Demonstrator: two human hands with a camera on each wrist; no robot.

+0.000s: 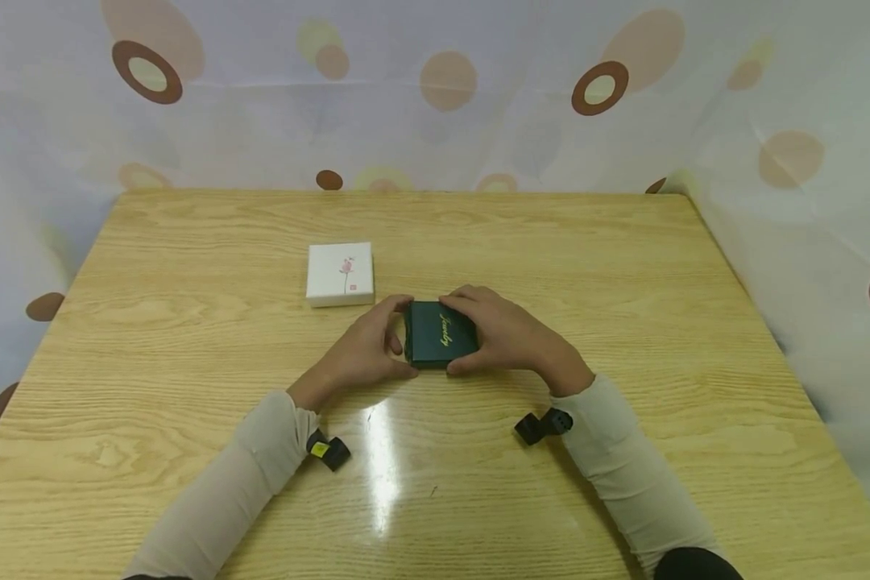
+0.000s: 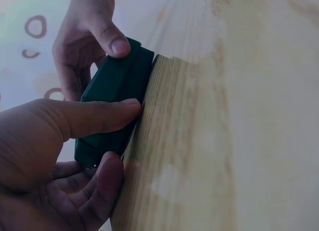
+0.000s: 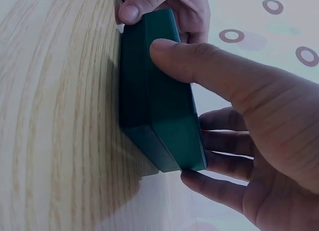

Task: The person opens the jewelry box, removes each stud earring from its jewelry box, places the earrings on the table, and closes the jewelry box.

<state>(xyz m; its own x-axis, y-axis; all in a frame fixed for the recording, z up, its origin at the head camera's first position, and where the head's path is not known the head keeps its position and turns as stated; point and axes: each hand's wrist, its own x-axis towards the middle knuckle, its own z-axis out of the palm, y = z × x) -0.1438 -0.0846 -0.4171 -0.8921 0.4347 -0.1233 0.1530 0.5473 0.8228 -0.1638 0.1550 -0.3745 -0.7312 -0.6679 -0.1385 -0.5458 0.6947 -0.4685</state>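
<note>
A dark green jewelry box (image 1: pixel 428 334) with gold lettering on its lid sits on the wooden table, between both hands. My left hand (image 1: pixel 370 346) holds it by the left end, thumb along the near side and forefinger at the far corner. From the right, my right hand (image 1: pixel 503 330) grips the box, its thumb on the near side and its fingers over the far edge. A step between the lid (image 2: pixel 107 81) and the base (image 2: pixel 142 66) shows in the left wrist view. In the right wrist view, the right thumb (image 3: pixel 172 56) presses the lid's side. The box's inside is hidden.
A white square box (image 1: pixel 339 274) with a pink flower print lies behind and left of the green one. The wooden table (image 1: pixel 587 242) reaches back to a patterned cloth (image 1: pixel 522 121). Small black cameras (image 1: pixel 544 425) hang at both wrists.
</note>
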